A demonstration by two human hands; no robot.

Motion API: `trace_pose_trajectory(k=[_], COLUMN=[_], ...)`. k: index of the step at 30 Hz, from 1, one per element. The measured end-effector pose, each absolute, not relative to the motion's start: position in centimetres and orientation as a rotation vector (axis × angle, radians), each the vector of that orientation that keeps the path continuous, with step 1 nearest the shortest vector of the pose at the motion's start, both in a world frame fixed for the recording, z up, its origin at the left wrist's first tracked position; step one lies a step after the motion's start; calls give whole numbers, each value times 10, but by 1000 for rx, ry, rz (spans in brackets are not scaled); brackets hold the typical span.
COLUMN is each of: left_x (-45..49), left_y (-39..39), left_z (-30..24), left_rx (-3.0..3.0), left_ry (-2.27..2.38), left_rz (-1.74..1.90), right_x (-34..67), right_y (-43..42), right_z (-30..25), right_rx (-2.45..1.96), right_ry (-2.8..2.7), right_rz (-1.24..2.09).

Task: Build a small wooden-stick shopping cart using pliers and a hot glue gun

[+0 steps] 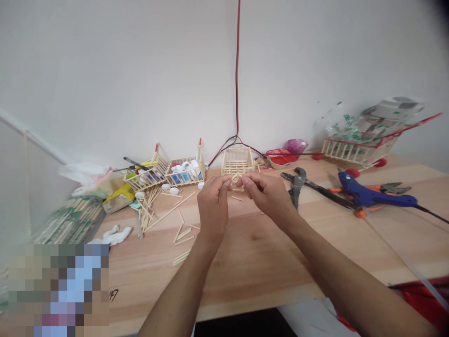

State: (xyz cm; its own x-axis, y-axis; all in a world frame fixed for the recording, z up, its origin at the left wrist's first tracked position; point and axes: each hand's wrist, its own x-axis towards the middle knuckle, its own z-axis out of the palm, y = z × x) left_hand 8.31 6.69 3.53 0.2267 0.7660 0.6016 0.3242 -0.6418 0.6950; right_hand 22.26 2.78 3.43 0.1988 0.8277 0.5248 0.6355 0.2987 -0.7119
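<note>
My left hand (212, 203) and my right hand (268, 194) meet over the middle of the wooden table (252, 252). Both are closed in a pinch, and together they hold a short thin wooden stick (235, 178) between the fingertips. Just behind the fingertips stands a small basket built of sticks (237, 161). Loose cut sticks (182, 234) lie scattered on the table to the left of my left wrist.
A blue glue gun (368, 195) and pliers (298, 183) lie to the right. Two stick carts with white caps (164, 172) stand at back left; a larger stick cart (358, 150) at back right. A red-black wire (237, 70) hangs down the wall. Stick bundles (66, 220) lie far left.
</note>
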Motion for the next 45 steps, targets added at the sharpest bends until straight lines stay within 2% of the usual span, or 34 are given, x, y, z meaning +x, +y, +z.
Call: trace_pose_trajectory(k=[12,26,45], left_x=[81,81,80], left_y=[69,69,70], left_z=[36,36,42], left_rx=[2238,2227,2032], left_ry=[954,929,898], left_rz=[1446,1444,1328], right_x=[225,222,223], right_y=[28,26,27], right_z=[35,38,36], right_rx=[-1378,-1396,-1399], right_ry=[-1545,-1581,-1549], right_rz=[257,12,58])
